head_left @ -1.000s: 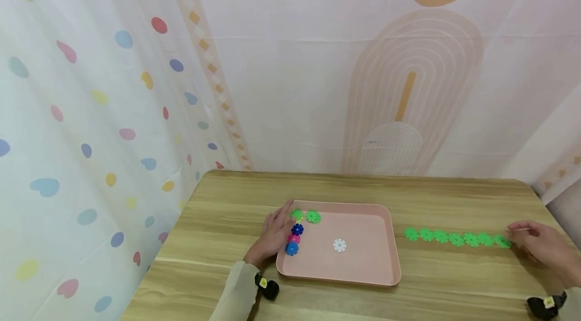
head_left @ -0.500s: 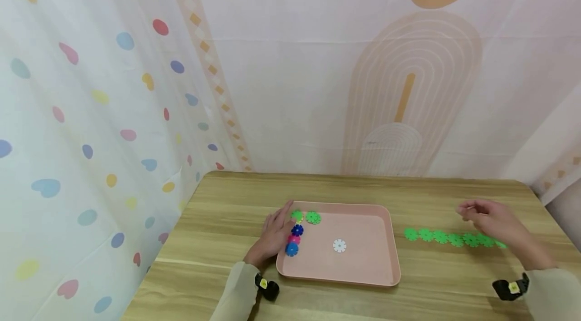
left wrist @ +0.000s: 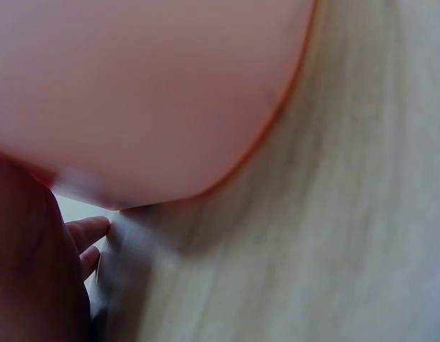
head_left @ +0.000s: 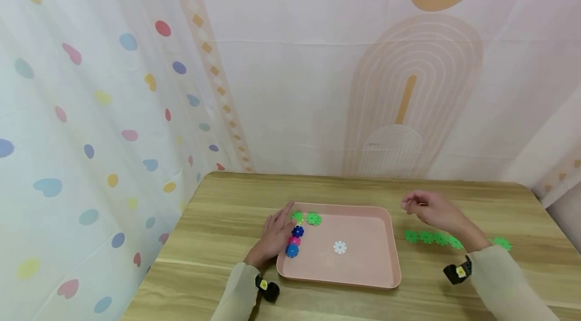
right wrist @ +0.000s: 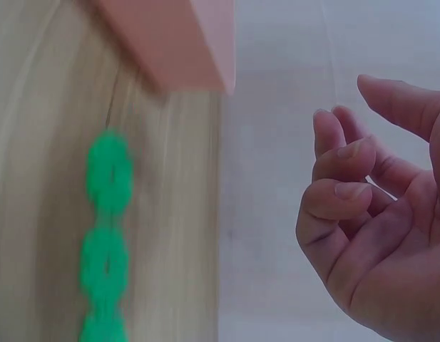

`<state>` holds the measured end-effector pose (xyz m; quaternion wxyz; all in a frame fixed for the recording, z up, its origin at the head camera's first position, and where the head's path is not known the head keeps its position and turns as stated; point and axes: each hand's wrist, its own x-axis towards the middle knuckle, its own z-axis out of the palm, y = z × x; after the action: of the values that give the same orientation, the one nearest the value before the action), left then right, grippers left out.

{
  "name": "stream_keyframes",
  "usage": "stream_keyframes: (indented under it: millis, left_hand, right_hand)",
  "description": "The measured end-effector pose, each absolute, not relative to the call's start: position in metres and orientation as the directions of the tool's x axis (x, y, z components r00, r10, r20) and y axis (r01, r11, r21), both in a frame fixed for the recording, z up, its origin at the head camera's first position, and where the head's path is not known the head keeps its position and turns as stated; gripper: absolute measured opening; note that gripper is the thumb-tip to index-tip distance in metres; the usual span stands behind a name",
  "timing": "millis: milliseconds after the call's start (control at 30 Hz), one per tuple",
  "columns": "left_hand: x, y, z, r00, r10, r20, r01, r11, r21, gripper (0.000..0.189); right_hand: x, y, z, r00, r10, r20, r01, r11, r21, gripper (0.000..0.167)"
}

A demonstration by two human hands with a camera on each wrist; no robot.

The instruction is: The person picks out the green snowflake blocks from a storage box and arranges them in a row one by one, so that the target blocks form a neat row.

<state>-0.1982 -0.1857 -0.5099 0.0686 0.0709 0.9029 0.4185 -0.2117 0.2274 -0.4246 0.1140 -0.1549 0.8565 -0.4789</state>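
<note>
Green discs [head_left: 426,237] run in a line on the counter [head_left: 227,205], right of the pink tray [head_left: 365,255], partly under the right forearm. Right wrist view is blurred; possibly slotted together, which would explain the neat line.

Left hand [head_left: 272,237] rests on the tray's left wall, grip spread, fingers fairly straight, thumb reaching inside; probably steadies it. Beside the thumb, near to far: light blue disc [head_left: 292,251], pink disc [head_left: 296,242], dark blue disc [head_left: 297,231], bunched along that wall, likely to leave the middle free around the white disc [head_left: 340,247]. More green pieces [head_left: 313,218] sit in the far left part.

Right hand [head_left: 433,208] hangs beyond the line, grip loosely curled, thumb apart, pinching nothing.

Counter is light wood grain. Behind it hangs a pale curtain [head_left: 290,89], arch print ahead, coloured spots at left.
</note>
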Motion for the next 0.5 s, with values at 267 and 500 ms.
stream_keyframes:
  millis: [267, 500]
  left_hand:
    - [-0.198, -0.187, -0.512, -0.982, 0.181, -0.060, 0.072, 0.644, 0.762, 0.057]
    - [-0.199, -0.188, -0.512, -0.979, 0.197, -0.052, 0.090, 0.645, 0.759, 0.057]
  right_hand:
    - [-0.225, 0.172, -0.429, -0.861, -0.505, -0.057, -0.226, 0.480, -0.848, 0.020]
    - [-0.232, 0.129, -0.438, -0.794, -0.606, -0.055, -0.294, 0.461, -0.837, 0.019]
